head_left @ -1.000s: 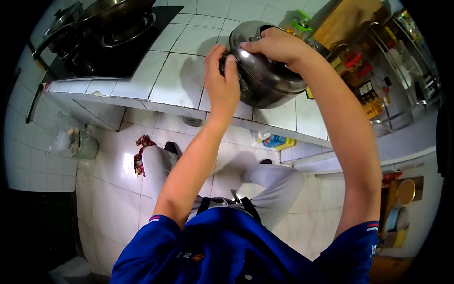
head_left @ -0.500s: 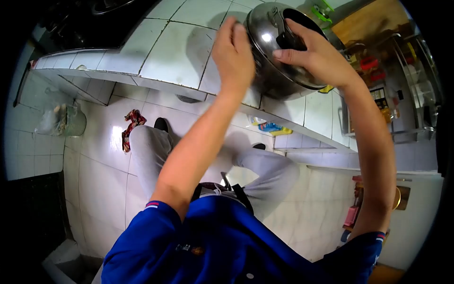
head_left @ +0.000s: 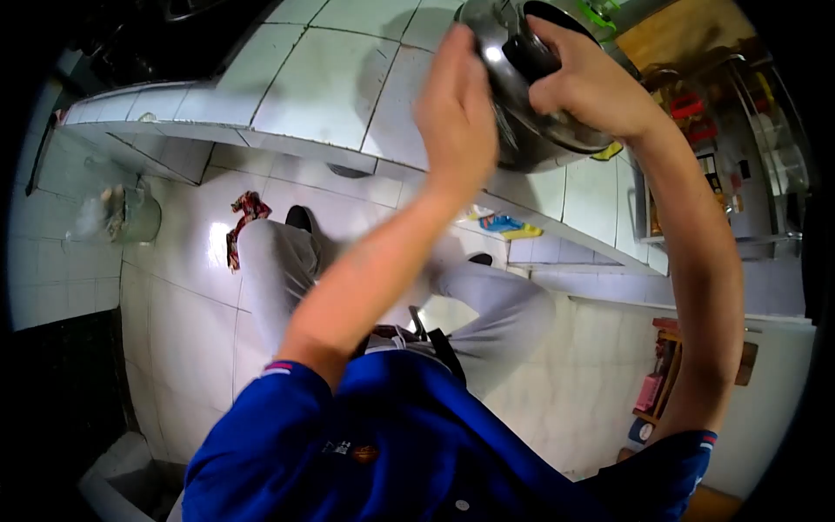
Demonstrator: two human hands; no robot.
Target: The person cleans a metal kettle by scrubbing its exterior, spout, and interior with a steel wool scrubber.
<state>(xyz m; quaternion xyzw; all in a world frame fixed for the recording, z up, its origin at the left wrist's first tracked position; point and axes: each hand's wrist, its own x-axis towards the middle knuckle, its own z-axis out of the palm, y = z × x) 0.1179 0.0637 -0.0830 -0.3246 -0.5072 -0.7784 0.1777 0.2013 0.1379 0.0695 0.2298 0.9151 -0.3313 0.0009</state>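
Note:
A shiny metal pot (head_left: 541,150) with a black handle is tilted over the tiled counter (head_left: 326,83), at the top of the view. My right hand (head_left: 596,83) grips it by the handle and rim, thumb bent inward. Against the pot's left side lies my left hand (head_left: 458,113), its fingers close together and blurred. Whatever is under those fingers is hidden from the camera.
The dark stove (head_left: 156,43) is at the upper left. A wire rack (head_left: 739,157) with bottles stands at the right. Below are a bin (head_left: 139,217), a red patterned cloth (head_left: 248,217) on the floor, and bottles (head_left: 509,228) under the counter.
The view has shifted, so the pot and counter sit higher in it. My left hand has moved along the pot's side. My right hand has kept its hold, its thumb now bent closer.

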